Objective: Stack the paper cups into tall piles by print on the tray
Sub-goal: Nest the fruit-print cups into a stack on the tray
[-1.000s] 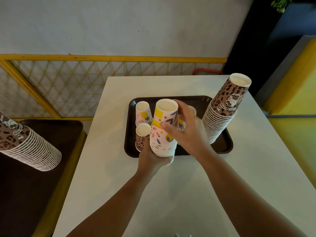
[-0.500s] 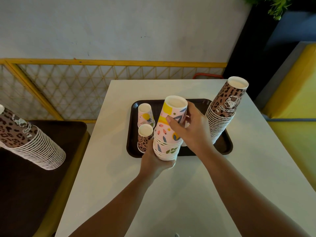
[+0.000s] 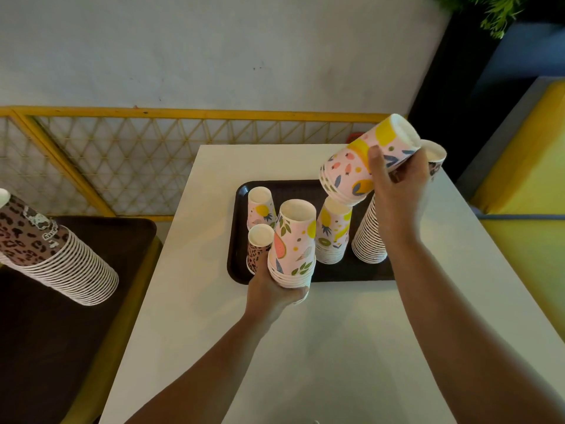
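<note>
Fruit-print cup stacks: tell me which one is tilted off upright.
The fruit-print stack gripped by the right hand, raised and leaning. The left hand's stack and the stack standing on the tray are upright.

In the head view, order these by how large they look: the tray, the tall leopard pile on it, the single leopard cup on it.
1. tray
2. tall leopard pile, partly hidden by the right hand
3. single leopard cup

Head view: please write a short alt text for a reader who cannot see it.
Right hand lifts a tilted fruit-print stack above the tray while left hand holds another fruit-print pile at the tray's near edge. A tall leopard-print pile stands on the tray's right side.
</note>
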Motion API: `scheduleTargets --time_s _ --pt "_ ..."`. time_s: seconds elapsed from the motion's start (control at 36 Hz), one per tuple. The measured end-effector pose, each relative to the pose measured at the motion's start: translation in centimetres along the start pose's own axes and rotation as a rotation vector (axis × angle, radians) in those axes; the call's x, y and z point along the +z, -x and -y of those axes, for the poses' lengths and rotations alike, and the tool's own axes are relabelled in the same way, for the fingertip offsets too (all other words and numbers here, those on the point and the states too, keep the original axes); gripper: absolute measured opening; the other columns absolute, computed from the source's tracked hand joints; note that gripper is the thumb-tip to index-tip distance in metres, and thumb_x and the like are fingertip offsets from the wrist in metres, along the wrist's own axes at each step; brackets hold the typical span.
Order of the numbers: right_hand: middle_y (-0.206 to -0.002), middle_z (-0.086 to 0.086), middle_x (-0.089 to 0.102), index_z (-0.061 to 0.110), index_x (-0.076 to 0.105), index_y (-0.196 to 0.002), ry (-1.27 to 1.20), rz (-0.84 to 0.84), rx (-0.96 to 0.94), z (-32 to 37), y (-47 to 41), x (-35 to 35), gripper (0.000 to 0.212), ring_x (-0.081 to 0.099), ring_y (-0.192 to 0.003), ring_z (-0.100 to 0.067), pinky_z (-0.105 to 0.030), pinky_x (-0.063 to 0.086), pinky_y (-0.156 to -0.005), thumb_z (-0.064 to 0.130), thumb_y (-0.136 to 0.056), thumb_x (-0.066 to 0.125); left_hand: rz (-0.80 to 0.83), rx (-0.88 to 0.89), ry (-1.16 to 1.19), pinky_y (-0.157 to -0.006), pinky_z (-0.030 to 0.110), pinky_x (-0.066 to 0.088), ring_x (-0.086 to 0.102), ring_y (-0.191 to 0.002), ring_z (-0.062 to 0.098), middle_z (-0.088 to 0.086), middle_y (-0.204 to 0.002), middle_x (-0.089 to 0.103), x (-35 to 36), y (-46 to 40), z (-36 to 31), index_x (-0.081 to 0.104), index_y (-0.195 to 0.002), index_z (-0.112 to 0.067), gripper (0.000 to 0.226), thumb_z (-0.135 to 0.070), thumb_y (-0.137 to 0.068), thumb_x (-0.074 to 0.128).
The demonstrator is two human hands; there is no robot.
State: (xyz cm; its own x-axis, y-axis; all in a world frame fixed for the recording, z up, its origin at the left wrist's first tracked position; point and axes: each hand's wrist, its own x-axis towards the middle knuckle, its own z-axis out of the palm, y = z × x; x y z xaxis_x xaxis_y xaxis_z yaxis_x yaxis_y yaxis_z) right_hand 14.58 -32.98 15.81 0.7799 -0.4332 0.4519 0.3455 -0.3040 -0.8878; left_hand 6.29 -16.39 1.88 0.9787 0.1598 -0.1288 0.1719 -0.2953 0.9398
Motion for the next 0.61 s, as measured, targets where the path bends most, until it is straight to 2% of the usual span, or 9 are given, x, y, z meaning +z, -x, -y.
scheduleTargets --time_s 0.06,0.11,0.19,0.28,0.39,0.44,0.5,0.56,0.61 --pt "-0.107 -0.001 0.063 0.002 0.053 -0.116 0.078 0.000 -0.046 -1.1 0.1 0.3 0.042 0.059 -0.092 -0.003 0.000 0.042 -0.070 0.026 -0.084 0.067 -0.005 0.001 0.001 -0.094 0.034 0.050 0.056 -0.115 0.016 -0.006 -0.125 0.058 0.0 -0.1 0.0 0.039 -0.134 -0.024 0.093 -0.018 -0.056 0.089" --pt "-0.109 -0.006 0.064 0.004 0.054 -0.116 0.158 0.034 -0.078 -2.7 0.5 0.5 0.046 0.060 -0.098 -0.013 -0.001 0.041 -0.073 0.028 -0.081 0.070 -0.009 0.015 0.000 -0.093 0.032 0.050 0.055 -0.114 0.015 -0.006 -0.124 0.058 0.0 -0.3 -0.1 0.039 -0.134 -0.024 0.093 -0.018 -0.056 0.089" --pt "-0.116 -0.008 0.063 0.005 0.052 -0.121 0.279 0.108 -0.080 -5.1 1.2 0.8 0.058 0.058 -0.106 -0.018 -0.014 0.041 -0.083 0.034 -0.075 0.073 0.001 0.019 0.019 -0.094 0.032 0.050 0.055 -0.114 0.011 -0.011 -0.122 0.058 0.1 -0.5 -0.3 0.038 -0.134 -0.028 0.093 -0.020 -0.056 0.088" --pt "-0.118 -0.008 0.062 0.007 0.051 -0.124 0.368 0.228 -0.049 -6.8 2.1 0.8 0.064 0.059 -0.108 -0.021 -0.021 0.042 -0.084 0.039 -0.073 0.074 0.011 0.007 0.027 -0.093 0.028 0.049 0.053 -0.112 0.008 -0.017 -0.117 0.056 0.1 -0.6 -0.5 0.037 -0.127 -0.037 0.088 -0.020 -0.058 0.088" --pt "-0.137 -0.004 0.050 0.012 0.034 -0.140 0.348 0.264 -0.028 -6.4 3.4 0.5 0.079 0.045 -0.127 -0.015 -0.013 0.032 -0.095 0.037 -0.075 0.073 0.014 0.004 0.034 -0.090 0.023 0.046 0.052 -0.112 0.007 -0.019 -0.115 0.054 0.2 -0.8 -0.7 0.035 -0.124 -0.039 0.087 -0.019 -0.058 0.087" --pt "-0.141 -0.002 0.045 0.012 0.030 -0.142 0.271 0.258 -0.074 -5.1 4.2 0.4 0.085 0.041 -0.128 -0.009 -0.003 0.029 -0.096 0.047 -0.074 0.069 0.012 0.022 0.028 -0.091 0.024 0.046 0.050 -0.114 0.007 -0.014 -0.119 0.054 0.3 -0.7 -0.9 0.035 -0.124 -0.036 0.086 -0.016 -0.058 0.087" --pt "-0.142 0.002 0.044 0.015 0.029 -0.143 0.193 0.332 -0.077 -3.8 5.2 0.4 0.086 0.041 -0.126 -0.004 0.000 0.030 -0.093 0.056 -0.073 0.059 0.003 0.037 0.019 -0.093 0.027 0.048 0.051 -0.115 0.009 -0.009 -0.123 0.055 0.3 -0.6 -1.1 0.038 -0.127 -0.030 0.087 -0.015 -0.058 0.087" --pt "-0.141 0.012 0.041 0.020 0.030 -0.141 0.182 0.462 -0.039 -2.9 6.3 0.6 0.084 0.042 -0.125 -0.003 -0.009 0.038 -0.094 0.057 -0.072 0.060 -0.002 0.033 0.031 -0.090 0.024 0.049 0.053 -0.113 0.010 -0.009 -0.121 0.057 0.4 -0.6 -1.2 0.040 -0.130 -0.025 0.089 -0.013 -0.056 0.087" --pt "-0.139 0.013 0.043 0.019 0.030 -0.142 0.181 0.566 0.015 -2.6 7.3 0.9 0.085 0.043 -0.125 -0.003 -0.023 0.044 -0.098 0.046 -0.072 0.071 -0.001 0.036 0.025 -0.083 0.014 0.047 0.054 -0.109 0.009 -0.011 -0.117 0.056 0.4 -0.5 -1.4 0.040 -0.130 -0.025 0.089 -0.012 -0.056 0.087"
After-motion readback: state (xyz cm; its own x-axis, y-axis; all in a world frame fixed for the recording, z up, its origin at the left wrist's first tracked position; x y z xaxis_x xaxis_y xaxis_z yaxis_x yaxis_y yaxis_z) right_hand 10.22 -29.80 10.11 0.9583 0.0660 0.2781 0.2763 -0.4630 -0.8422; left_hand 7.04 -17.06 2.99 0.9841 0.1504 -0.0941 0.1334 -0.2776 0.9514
